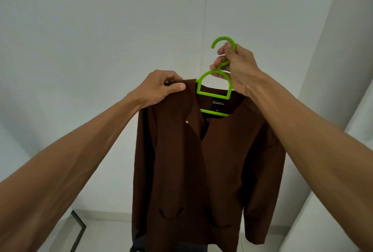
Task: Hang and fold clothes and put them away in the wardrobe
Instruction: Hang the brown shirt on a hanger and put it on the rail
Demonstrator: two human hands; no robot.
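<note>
Gripping green hanger (213, 95) in right hand (238, 70), left hand (161, 88) pinching brown shirt (201, 171) shoulder, hem cropped

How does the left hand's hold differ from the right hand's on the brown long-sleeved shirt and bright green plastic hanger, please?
The left hand pinches the brown long-sleeved shirt at its shoulder edge; the right hand curls round the neck of the bright green plastic hanger, below its hook. The left hand sits lower than the right hand. Both are raised and together hold the shirt up.
</note>
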